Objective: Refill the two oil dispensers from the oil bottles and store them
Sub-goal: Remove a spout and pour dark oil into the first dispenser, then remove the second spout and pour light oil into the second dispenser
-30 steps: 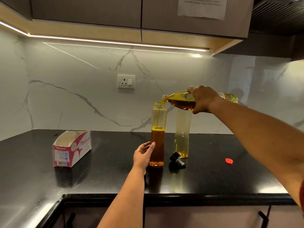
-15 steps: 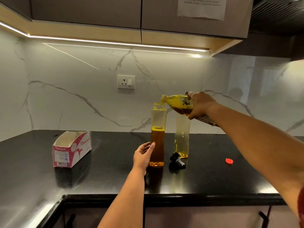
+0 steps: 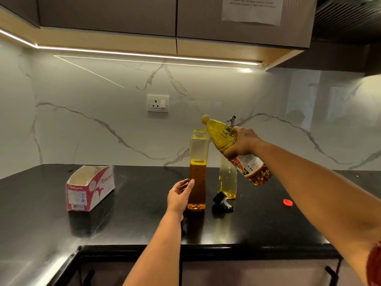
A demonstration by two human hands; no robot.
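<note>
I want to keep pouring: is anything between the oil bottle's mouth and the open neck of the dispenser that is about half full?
Nothing visible. The oil bottle, gripped by the right hand, has its mouth up beside the front dispenser; that neck is uncapped, and its pourer cap lies on the counter.

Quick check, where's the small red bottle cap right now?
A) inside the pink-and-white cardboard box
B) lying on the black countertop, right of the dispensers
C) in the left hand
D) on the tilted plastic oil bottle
B: the small red bottle cap lies loose on the black countertop, right of the open square glass oil dispenser.
</note>
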